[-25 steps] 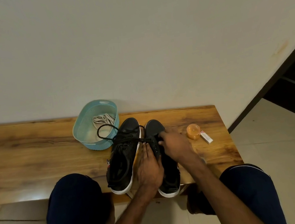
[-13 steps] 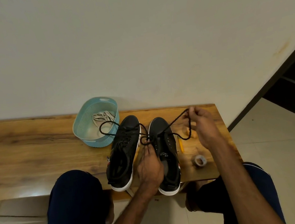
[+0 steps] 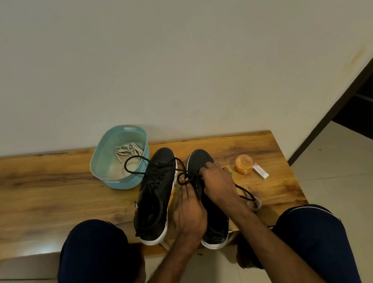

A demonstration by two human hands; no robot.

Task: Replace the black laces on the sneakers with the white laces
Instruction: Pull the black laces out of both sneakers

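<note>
We found both sneakers standing side by side at the near edge of the bench (image 3: 47,200), toes toward the far edge. The left sneaker (image 3: 156,192) was fully laced, one loop of its lace hanging over the wall of the basket (image 3: 104,168). The white laces (image 3: 130,149) lay untouched inside that basket, by the far edge.

Both hands were together over the right sneaker (image 3: 203,159). The right hand (image 3: 219,184) was curled at the front eyelets, pinching the black lace (image 3: 185,176); a freed length trailed out toward the right end of the bench. The left hand (image 3: 189,213) lay along the sneaker with its fingers fairly straight and their tips at a loop of the lace; we could not tell whether they gripped it.

We judged unlacing to be in hand. It is best done one crossing at a time, the left hand steadying the sneaker, with short pulls close to each eyelet. The slack should be kept clear of the orange tub (image 3: 244,163) and small box (image 3: 260,171) nearby.
</note>
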